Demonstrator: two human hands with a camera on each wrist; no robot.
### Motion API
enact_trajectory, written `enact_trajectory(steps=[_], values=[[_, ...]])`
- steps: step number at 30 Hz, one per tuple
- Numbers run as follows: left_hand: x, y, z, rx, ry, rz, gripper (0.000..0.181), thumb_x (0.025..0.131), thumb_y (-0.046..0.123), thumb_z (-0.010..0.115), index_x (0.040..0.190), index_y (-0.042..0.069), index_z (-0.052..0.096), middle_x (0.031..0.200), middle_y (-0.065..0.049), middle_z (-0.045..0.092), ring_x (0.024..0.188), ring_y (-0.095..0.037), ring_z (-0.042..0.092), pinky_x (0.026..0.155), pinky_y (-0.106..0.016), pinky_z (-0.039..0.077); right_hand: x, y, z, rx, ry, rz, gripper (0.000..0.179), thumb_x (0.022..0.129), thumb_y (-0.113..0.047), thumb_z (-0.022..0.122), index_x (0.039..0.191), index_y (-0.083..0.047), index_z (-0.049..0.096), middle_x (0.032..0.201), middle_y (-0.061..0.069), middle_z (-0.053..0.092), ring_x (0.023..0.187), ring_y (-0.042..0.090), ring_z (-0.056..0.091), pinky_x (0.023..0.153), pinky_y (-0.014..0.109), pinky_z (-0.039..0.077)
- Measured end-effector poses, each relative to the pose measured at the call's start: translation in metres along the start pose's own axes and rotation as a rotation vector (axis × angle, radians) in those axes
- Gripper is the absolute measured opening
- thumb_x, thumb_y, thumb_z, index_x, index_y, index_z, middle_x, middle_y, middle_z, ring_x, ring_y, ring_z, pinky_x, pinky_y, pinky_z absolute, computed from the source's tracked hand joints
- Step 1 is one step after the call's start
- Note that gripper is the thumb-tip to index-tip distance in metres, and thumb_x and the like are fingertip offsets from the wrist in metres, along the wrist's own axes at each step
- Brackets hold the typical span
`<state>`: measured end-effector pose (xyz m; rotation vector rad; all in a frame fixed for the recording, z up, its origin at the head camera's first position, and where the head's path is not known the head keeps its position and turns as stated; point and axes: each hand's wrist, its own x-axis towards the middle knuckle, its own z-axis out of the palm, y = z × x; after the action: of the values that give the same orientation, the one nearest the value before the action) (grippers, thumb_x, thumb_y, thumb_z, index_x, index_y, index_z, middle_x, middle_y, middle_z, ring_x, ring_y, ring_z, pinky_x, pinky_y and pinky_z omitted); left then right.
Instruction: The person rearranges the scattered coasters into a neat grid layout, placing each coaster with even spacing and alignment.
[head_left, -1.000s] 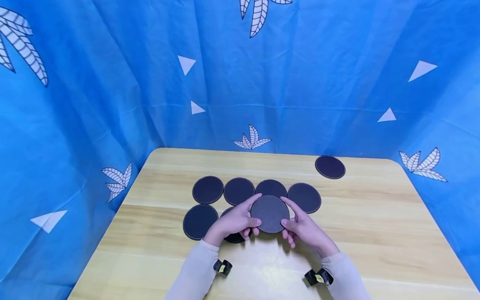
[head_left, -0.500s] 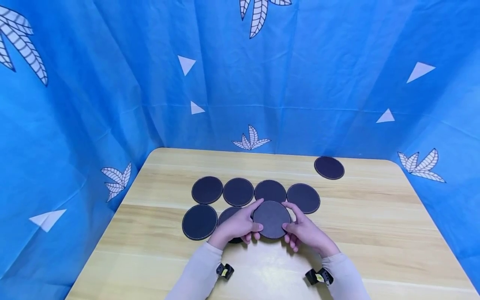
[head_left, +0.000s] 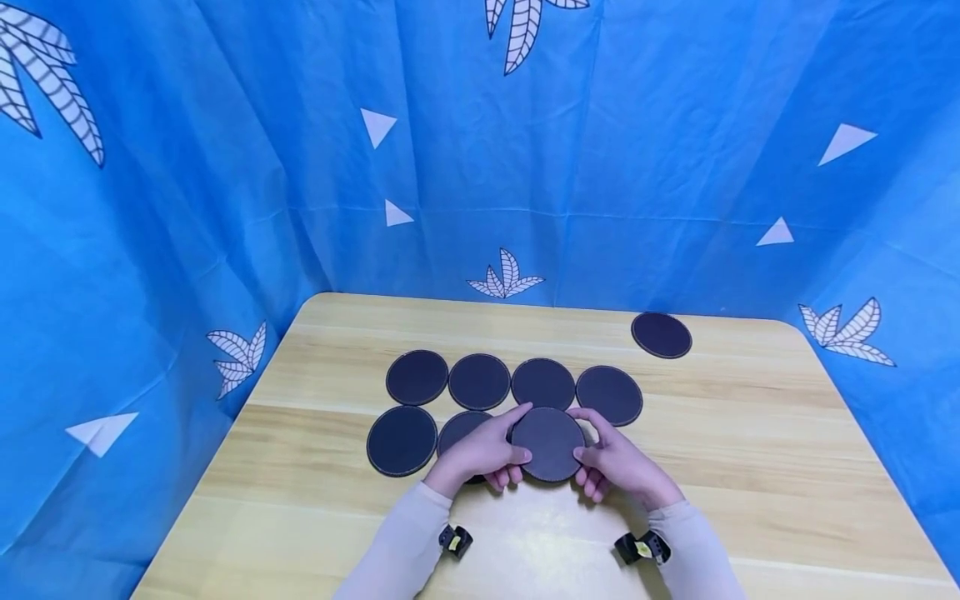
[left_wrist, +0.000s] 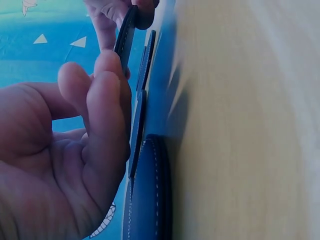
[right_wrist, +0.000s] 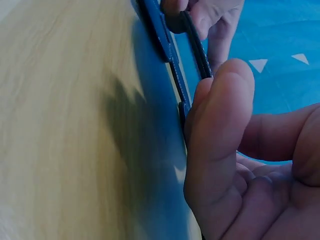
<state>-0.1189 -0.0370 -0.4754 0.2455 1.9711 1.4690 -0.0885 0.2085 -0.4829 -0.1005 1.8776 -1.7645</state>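
Note:
A round dark leather coaster (head_left: 548, 445) with a stitched edge is held between my two hands. My left hand (head_left: 483, 448) pinches its left side, thumb on top, and my right hand (head_left: 624, 463) pinches the right side the same way. In both wrist views the held coaster (left_wrist: 126, 42) shows edge-on, with a gap between it and the table. Behind it lies a back row of several matching coasters, among them one (head_left: 543, 382) right at its far edge. To its left, another coaster (head_left: 459, 427) is partly covered by my left hand.
At the left end of the front row lies a coaster (head_left: 401, 441). One lone coaster (head_left: 661, 335) rests near the far right edge of the wooden table (head_left: 765, 467). A blue patterned curtain (head_left: 637, 150) hangs behind and beside the table.
Both hands have brought the held coaster toward me and slightly right, so the back-row coaster behind it shows more. The other coasters keep their places.

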Motion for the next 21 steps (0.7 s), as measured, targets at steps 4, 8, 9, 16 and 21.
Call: enact_trajectory(steps=[4,8,9,16,21], values=[[0.0011,-0.0001,0.0004,0.003,-0.001,-0.012,0.075,0.096,0.004,0.065,0.161,0.02,0.029,0.058,-0.017,0.065,0.039,-0.017,0.053,0.039,-0.031,0.051,0.0005,0.0012,-0.0024,-0.011,-0.007,0.012,0.056,0.101,0.002,0.045,0.152,-0.013,0.027,0.065,0.018,0.063,0.045,0.017,0.058,0.045,0.033,0.054],[0.0009,0.0012,0.0026,0.011,-0.007,-0.014,0.072,0.097,0.002,0.062,0.16,0.014,0.03,0.059,-0.019,0.065,0.039,-0.017,0.054,0.039,-0.033,0.052,0.0,0.0015,-0.0036,-0.035,-0.001,0.02,0.055,0.101,0.001,0.045,0.151,-0.011,0.028,0.064,0.016,0.063,0.044,0.017,0.058,0.044,0.032,0.054],[0.0008,0.0014,0.0033,0.014,-0.007,-0.015,0.071,0.097,0.003,0.062,0.16,0.013,0.03,0.059,-0.019,0.065,0.039,-0.018,0.054,0.039,-0.033,0.052,-0.0001,0.0017,-0.0039,-0.039,0.0,0.021,0.054,0.101,0.001,0.046,0.151,-0.01,0.028,0.063,0.015,0.062,0.044,0.017,0.058,0.044,0.032,0.054],[0.0015,0.0019,0.0062,0.021,0.004,-0.01,0.065,0.1,0.007,0.059,0.158,0.008,0.032,0.058,-0.02,0.064,0.038,-0.017,0.054,0.038,-0.034,0.052,-0.0004,0.0023,-0.003,-0.059,0.01,0.05,0.055,0.101,0.0,0.047,0.15,-0.008,0.026,0.063,0.014,0.062,0.044,0.016,0.057,0.043,0.032,0.053],[0.0022,0.0024,0.0061,0.017,0.006,-0.02,0.062,0.101,0.009,0.057,0.158,0.008,0.033,0.058,-0.019,0.064,0.039,-0.017,0.054,0.039,-0.034,0.052,-0.0008,0.0028,0.0011,-0.11,0.004,0.075,0.054,0.102,-0.003,0.047,0.15,-0.012,0.026,0.062,0.017,0.064,0.043,0.018,0.059,0.042,0.034,0.053]])
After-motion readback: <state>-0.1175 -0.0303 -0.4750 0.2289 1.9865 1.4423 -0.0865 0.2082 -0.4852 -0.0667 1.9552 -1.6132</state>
